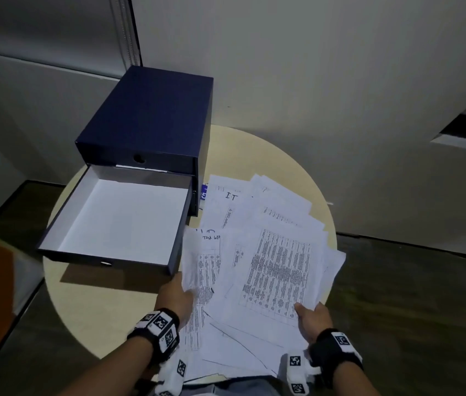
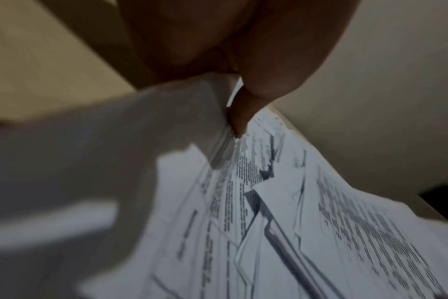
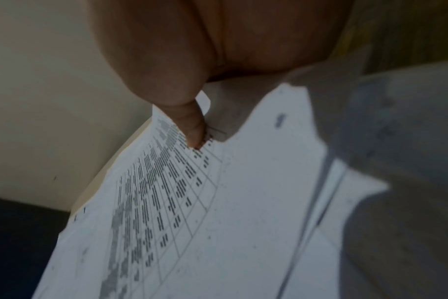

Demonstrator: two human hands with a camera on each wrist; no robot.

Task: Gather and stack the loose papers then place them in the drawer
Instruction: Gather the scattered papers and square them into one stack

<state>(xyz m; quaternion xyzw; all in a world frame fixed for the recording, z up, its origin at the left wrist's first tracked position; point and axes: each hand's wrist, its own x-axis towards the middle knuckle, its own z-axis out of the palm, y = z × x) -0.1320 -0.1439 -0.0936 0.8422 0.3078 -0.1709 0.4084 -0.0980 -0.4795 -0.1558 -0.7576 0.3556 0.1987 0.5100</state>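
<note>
Papers (image 1: pixel 271 270) lay fanned over the counter's (image 1: pixel 106 307) right half, beside the open drawer (image 1: pixel 117 218). Left hand (image 1: pixel 176 295) and right hand (image 1: pixel 313 317) each pinched sheets at the near edge. Gathering was apparently underway; squaring the stack seemed the next requirement.

Drawer box (image 1: pixel 151 115) navy, open drawer (image 1: pixel 123 218) white inside. Papers (image 1: pixel 277 270) white with black printed tables, table (image 1: pixel 106 310) pale cream. Wrist bands (image 1: pixel 157 328) black with black-and-white square markers.

left hand (image 1: pixel 175 292) pinching, right hand (image 1: pixel 313 317) pinching
</note>
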